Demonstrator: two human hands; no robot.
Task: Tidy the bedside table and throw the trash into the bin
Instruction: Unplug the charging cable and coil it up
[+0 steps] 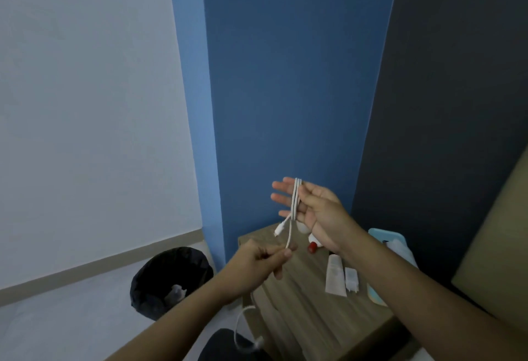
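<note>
Fingers [281, 254] of the left hand [257, 260] are pinched on a single strand of the white cable [295, 200], just below the right hand [311, 209]. The right hand's fingers [281, 197] are stretched straight and spread, pointing left. Several loops of the cable are hung across its palm and, as far as can be seen, are clamped at their top by the thumb. Both hands are held in the air above the far left corner of the worktop [303, 312], so the cable is carried clear of it.

The long axis of the loops is set almost upright, running top to bottom across the right palm. One plug [278, 230] is dangled from the bottom of the loops, pointing down and left. From the left hand the unwound remainder is dropped toward the floor, where its far end [258, 342] is seen hanging, blurred.

The task is judged to be partway through. A pale crumpled scrap [177, 293] is already lying in the black-lined bin [148, 280], which stands on the floor to the left of the worktop. The cable is judged about half coiled, and the slack remains to be wound. Left on the worktop are a pale tube [335, 276], a small white adapter [351, 278] just beside it, a red-capped item [312, 247] and a light blue thing [387, 242] partly hidden by the right forearm. Whether any of these is trash cannot be told.
</note>
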